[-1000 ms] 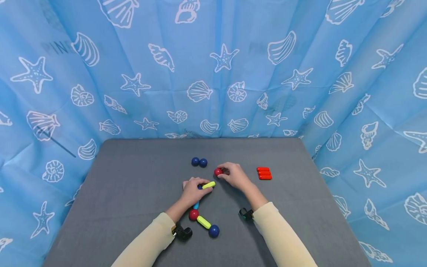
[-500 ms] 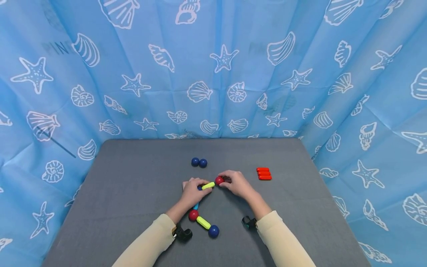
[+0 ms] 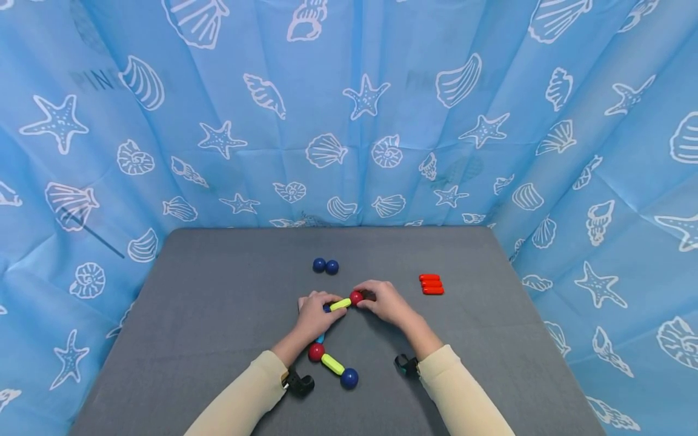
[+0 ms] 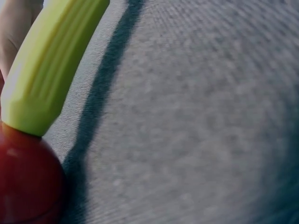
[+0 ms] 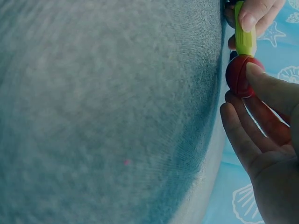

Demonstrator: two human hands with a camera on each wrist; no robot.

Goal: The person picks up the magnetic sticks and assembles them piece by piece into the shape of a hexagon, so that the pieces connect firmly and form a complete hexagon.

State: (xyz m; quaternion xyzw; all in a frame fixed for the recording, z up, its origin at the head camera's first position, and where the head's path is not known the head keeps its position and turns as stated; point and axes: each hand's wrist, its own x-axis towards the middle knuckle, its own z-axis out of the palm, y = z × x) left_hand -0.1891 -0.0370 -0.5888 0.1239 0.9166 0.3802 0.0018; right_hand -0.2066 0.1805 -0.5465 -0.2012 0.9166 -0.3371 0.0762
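Note:
My left hand (image 3: 315, 315) grips a yellow-green toy building stick (image 5: 245, 42) at its left end, where a dark blue ball (image 3: 327, 308) partly shows under the fingers. Thumb and fingers of my right hand (image 3: 384, 301) pinch a red ball (image 5: 241, 77), which meets the stick's other end. Below the left hand, a light blue stick (image 3: 320, 338) leads down to a second red ball (image 3: 317, 352). From there another yellow-green stick (image 3: 332, 364) runs to a blue ball (image 3: 349, 378). The left wrist view shows a yellow-green stick (image 4: 51, 70) joined to a red ball (image 4: 28, 177) up close.
Two dark blue balls (image 3: 325, 266) sit side by side farther back on the grey table (image 3: 229, 284). Several red sticks (image 3: 432, 284) lie stacked in a row at the right. A blue shell-print curtain (image 3: 349, 121) hangs behind the table.
My right hand has brought the red ball toward me and then left, closing the gap to the yellow-green stick's end. My left hand has stayed nearly still.

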